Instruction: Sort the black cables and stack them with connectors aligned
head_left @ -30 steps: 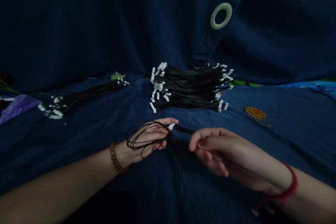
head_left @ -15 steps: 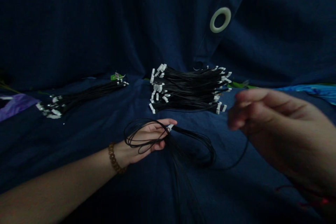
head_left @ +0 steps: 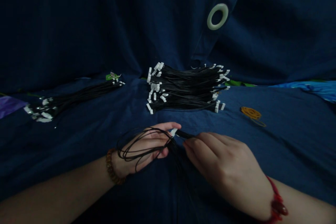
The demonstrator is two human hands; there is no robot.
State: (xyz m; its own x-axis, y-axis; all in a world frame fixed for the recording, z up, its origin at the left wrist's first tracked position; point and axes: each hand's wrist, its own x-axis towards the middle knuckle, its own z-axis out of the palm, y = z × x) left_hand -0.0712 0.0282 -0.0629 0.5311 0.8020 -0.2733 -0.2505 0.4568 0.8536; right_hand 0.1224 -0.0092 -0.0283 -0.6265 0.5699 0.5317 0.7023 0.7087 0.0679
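Thin black wires (head_left: 139, 150) lie looped over my left hand (head_left: 151, 143), whose fingers close on the bunch near a white connector (head_left: 173, 132). The loose lengths hang down into the dark below. My right hand (head_left: 220, 164) is closed on the same wires just right of the connector, its fingertips pinching the black strands. Most of what sits inside the right hand is hidden by its back. Behind both hands rests a stacked pile of black wire bundles (head_left: 189, 89) with white connectors at both ends.
A slimmer bundle of black wires (head_left: 84, 94) with white ends lies at the left. Yellow-brown rubber bands (head_left: 251, 112) are on the blue cloth (head_left: 288, 129) at the right. A pale ring (head_left: 217, 16) shows on the dark blue curtain behind. Purple material (head_left: 10, 106) is at the far left edge.
My right hand has moved left and down from the right side and now grips the wires beside the connector. The rubber bands it covered have come into sight.
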